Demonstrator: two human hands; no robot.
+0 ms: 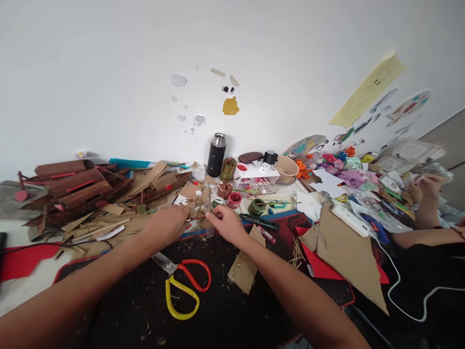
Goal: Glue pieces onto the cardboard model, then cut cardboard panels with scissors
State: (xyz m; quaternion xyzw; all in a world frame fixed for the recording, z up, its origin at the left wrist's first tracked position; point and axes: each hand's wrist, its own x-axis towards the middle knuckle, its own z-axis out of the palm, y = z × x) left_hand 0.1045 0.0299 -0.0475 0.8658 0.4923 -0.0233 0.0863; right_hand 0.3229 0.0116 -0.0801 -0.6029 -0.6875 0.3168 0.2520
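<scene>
A thin reddish stick (196, 218) spans the gap between my hands over the cluttered middle of the table. My left hand (170, 224) is closed at its left end. My right hand (228, 224) pinches at the other end, thumb and forefinger close together. The exact grip is small and partly hidden. Beside my right fingertips stands a clear plastic strip (208, 206). Scissors (183, 278) with one red and one yellow handle lie below my hands, blades partly under my left forearm. A dark box cutter (259, 222) rests right of my right hand.
Brown cardboard boat models (80, 186) and scraps fill the left. Paint jars (234, 198), a black thermos (216, 157) and a bowl (286, 167) stand behind. Cardboard (348, 252) and a white power strip (350, 219) lie right. Another person's arm (425, 237) reaches in at far right.
</scene>
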